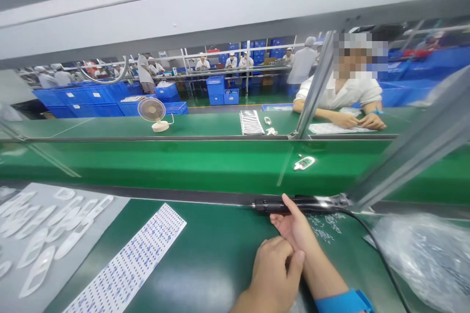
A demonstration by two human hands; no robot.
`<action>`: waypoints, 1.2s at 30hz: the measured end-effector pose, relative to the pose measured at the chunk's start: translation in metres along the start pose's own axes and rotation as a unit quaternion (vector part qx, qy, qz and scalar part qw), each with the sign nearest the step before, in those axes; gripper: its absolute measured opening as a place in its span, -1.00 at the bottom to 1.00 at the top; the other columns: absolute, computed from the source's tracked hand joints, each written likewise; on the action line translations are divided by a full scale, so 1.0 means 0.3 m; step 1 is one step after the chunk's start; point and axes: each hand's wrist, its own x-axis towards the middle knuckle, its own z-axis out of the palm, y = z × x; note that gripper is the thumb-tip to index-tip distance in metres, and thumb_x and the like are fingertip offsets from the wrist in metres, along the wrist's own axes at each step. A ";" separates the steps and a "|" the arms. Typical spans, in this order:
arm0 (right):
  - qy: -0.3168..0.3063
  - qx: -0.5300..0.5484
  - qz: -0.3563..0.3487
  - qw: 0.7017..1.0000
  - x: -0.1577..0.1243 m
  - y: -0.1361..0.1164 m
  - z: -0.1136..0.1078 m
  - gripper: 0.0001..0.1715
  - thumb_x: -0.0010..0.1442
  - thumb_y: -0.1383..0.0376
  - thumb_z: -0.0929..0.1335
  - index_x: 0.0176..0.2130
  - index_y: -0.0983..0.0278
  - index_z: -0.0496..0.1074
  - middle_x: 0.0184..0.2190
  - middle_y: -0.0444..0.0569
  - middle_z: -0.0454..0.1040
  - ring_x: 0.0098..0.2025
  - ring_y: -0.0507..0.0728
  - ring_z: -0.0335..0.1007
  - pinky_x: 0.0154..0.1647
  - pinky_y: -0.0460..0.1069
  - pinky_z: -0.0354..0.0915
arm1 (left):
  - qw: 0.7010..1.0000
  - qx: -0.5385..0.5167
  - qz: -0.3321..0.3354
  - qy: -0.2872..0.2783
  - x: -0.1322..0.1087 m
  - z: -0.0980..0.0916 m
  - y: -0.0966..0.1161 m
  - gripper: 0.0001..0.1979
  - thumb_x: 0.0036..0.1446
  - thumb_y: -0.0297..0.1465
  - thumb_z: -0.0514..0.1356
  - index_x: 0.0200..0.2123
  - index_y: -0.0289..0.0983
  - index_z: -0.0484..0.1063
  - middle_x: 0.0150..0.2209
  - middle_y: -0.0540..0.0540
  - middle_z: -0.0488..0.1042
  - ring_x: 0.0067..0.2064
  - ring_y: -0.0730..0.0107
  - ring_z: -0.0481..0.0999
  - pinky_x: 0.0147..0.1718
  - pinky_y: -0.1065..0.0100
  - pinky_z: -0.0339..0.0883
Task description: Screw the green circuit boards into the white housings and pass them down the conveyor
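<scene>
My right hand point(293, 227), with a blue wrist strap point(343, 301), reaches to the far edge of the dark green table point(220, 249). Its thumb lies over a black electric screwdriver point(312, 204) resting there, and the other fingers curl under the tool. A black cable point(378, 254) runs back from the tool toward me. My left hand point(273, 274) is closed in a loose fist, its fingertips pressed against my right wrist; I cannot see what it holds, if anything. Small screws point(325, 227) lie scattered just right of my right hand.
A long white label sheet point(128, 264) and a grey tray of white plastic parts point(36, 234) lie to the left. A crinkled plastic bag point(422, 259) sits right. A green conveyor belt point(183, 164) carries one small white part point(304, 163). A slanted metal post point(404, 156) rises right; a co-worker point(348, 95) sits opposite.
</scene>
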 end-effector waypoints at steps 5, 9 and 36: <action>-0.001 -0.010 0.008 1.000 0.006 0.001 -0.004 -0.67 -0.01 0.24 0.57 -0.43 0.37 0.43 -0.59 0.00 0.48 -0.62 0.06 0.37 -0.63 -0.13 0.38 | 1.000 0.000 -0.007 0.025 -0.004 0.010 -0.002 -0.71 0.28 -0.36 0.04 -0.52 -0.22 0.19 -0.42 -0.04 0.45 -0.37 0.31 0.41 -0.38 0.28 0.12; -0.008 -0.013 0.002 1.000 0.010 0.004 -0.007 -0.66 0.00 0.23 0.57 -0.43 0.39 0.44 -0.59 0.01 0.47 -0.61 0.06 0.38 -0.61 -0.12 0.39 | 1.000 -0.005 -0.001 0.020 -0.002 0.011 -0.005 -0.73 0.28 -0.35 0.03 -0.50 -0.22 0.18 -0.43 -0.03 0.44 -0.36 0.30 0.40 -0.37 0.28 0.13; -0.006 -0.021 -0.011 1.000 0.019 0.009 -0.001 -0.64 0.00 0.19 0.57 -0.43 0.36 0.42 -0.57 0.01 0.49 -0.63 0.06 0.38 -0.67 -0.13 0.34 | 1.000 -0.003 0.005 0.000 0.003 -0.003 0.001 -0.67 0.36 -0.30 -0.07 -0.49 -0.22 0.18 -0.40 -0.06 0.45 -0.34 0.30 0.39 -0.34 0.30 0.12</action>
